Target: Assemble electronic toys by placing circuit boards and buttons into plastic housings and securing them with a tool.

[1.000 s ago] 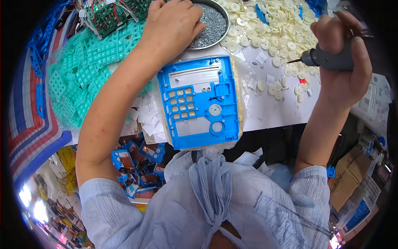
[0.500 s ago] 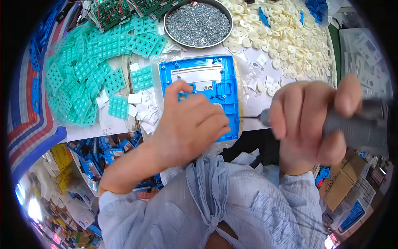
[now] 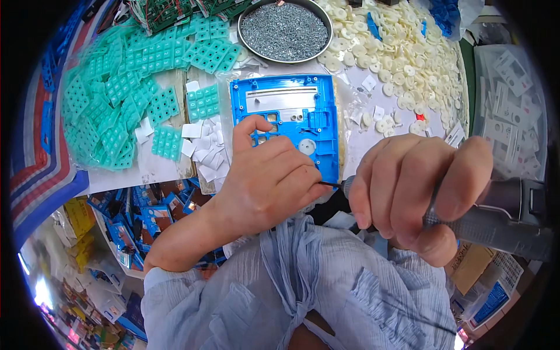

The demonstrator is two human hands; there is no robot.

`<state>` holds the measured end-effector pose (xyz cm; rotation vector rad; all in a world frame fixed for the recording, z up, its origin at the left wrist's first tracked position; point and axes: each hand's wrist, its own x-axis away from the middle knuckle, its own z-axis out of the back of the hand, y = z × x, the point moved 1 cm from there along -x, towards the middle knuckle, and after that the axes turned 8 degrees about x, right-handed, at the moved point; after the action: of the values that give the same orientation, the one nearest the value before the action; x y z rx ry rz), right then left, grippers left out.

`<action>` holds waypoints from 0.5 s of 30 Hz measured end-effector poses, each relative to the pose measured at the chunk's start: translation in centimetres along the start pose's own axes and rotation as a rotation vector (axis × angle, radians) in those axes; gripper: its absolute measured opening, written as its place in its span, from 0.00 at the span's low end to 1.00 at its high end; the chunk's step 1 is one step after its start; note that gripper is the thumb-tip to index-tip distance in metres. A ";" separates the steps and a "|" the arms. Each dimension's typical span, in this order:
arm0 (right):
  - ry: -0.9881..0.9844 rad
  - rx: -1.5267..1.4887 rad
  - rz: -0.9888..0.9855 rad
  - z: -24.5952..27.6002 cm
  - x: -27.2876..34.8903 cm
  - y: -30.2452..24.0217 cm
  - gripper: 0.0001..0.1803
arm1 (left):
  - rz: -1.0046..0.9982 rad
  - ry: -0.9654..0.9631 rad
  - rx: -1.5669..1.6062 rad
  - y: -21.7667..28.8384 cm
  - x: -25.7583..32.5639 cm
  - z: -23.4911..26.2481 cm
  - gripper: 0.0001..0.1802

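Observation:
A blue plastic casing (image 3: 328,131) lies open side up in front of me, with a silvery strip and a white round disc (image 3: 307,146) inside it. Over its lower left part rests my left hand (image 3: 268,175), one finger crooked out, thumb and fingers pinched together near the lower right corner. Whatever sits in that pinch is hidden. My right hand (image 3: 414,189) wraps round a grey electric screwdriver (image 3: 496,227), held nearly level. Its thin dark bit (image 3: 332,184) points left and meets the left fingertips.
Behind the casing stands a round metal pan (image 3: 240,35) of small screws. Turquoise keypads (image 3: 125,93) are heaped left, near white paper squares (image 3: 207,149). Cream plastic discs (image 3: 402,64) cover the back right. Green circuit boards (image 3: 160,14) lie far left; blue casings (image 3: 154,219) fill a box below.
My right hand has brought the screwdriver left and slightly down, so its bit now reaches the left fingertips. My left hand stays over the casing.

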<state>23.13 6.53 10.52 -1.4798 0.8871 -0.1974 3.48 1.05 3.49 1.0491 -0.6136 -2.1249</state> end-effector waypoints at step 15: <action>0.420 0.178 -0.016 -0.9 1.5 4.3 0.18 | 0.080 -0.310 -0.346 -0.7 2.2 0.1 0.27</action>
<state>21.90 5.57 6.17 -1.2988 1.1605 -0.6000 2.15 -0.10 2.00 0.5040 -0.3991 -2.2377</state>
